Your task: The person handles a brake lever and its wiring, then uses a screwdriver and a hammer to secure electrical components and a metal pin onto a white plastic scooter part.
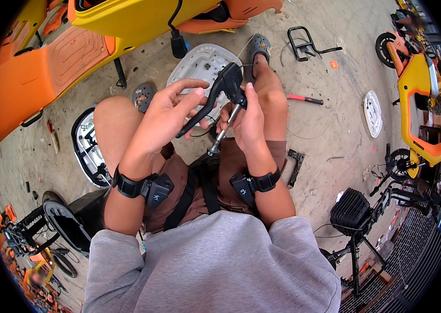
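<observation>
A black brake lever assembly (225, 83) is held up between my knees, its long curved lever reaching down to the left, with a thin cable at its top. My left hand (178, 107) grips around the lever, thumb raised and fingertips partly hidden behind it. My right hand (246, 117) holds the assembly's body and a chrome rod-like piece (222, 134) that slants down from it, with a rounded lower end; I cannot tell whether this is a tool or part of it. Behind my hands lies a white plastic tray (194, 62) with small parts in it.
Yellow-orange scooter bodies (53, 73) fill the upper left, another stands right (426, 146). On the concrete floor lie a red-handled hammer (305, 99), a black bent-tube frame (301, 44), a small white tray (372, 115), a black-and-white panel (85, 146) and a black bracket (296, 167).
</observation>
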Action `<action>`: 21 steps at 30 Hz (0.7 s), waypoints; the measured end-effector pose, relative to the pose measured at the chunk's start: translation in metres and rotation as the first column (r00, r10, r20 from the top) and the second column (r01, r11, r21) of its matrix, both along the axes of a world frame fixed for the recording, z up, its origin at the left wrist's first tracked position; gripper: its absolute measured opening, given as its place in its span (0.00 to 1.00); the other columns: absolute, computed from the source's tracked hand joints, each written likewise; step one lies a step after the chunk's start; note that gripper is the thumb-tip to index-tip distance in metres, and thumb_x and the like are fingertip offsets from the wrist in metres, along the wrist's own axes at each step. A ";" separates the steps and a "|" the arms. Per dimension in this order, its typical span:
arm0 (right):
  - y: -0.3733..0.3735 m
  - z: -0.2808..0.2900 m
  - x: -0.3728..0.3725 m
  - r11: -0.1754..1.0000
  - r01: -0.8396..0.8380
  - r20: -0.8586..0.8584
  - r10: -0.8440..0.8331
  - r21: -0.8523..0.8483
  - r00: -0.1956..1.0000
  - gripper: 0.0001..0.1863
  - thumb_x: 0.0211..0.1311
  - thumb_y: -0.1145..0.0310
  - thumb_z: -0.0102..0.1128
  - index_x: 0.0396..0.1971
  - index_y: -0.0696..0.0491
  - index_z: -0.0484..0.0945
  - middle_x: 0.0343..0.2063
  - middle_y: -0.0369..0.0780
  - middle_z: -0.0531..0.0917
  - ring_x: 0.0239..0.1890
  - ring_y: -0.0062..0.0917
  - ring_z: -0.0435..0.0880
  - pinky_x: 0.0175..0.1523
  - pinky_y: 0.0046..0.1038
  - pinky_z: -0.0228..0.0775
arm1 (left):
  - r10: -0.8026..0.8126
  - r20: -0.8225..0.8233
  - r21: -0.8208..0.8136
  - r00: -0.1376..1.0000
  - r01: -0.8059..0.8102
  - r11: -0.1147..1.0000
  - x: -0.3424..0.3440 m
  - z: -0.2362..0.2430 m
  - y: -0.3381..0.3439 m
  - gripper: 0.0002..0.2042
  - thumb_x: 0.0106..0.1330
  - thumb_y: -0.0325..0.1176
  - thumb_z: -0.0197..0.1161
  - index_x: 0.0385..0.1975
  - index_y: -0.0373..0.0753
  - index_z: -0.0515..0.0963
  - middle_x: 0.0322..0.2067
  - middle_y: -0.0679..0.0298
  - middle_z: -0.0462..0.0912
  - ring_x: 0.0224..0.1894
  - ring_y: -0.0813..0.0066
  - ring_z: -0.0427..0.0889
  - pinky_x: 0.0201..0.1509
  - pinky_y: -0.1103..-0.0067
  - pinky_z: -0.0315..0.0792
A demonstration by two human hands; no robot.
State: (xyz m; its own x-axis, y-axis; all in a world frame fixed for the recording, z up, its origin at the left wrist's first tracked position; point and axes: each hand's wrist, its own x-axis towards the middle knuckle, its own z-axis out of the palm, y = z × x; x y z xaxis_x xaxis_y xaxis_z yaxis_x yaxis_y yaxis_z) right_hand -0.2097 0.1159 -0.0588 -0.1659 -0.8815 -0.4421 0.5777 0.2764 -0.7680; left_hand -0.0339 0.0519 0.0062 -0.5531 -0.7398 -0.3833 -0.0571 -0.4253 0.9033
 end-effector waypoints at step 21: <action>0.014 0.084 -0.009 0.917 -0.326 -0.501 0.175 -0.232 0.848 0.43 0.61 0.72 0.69 0.71 0.59 0.53 0.30 0.38 0.82 0.27 0.16 0.79 0.32 0.20 0.71 | 0.083 -0.214 0.258 0.973 -0.026 0.966 -0.018 0.012 0.008 0.31 0.73 0.67 0.42 0.22 0.43 0.64 0.11 0.68 0.62 0.08 0.82 0.56 0.11 0.85 0.49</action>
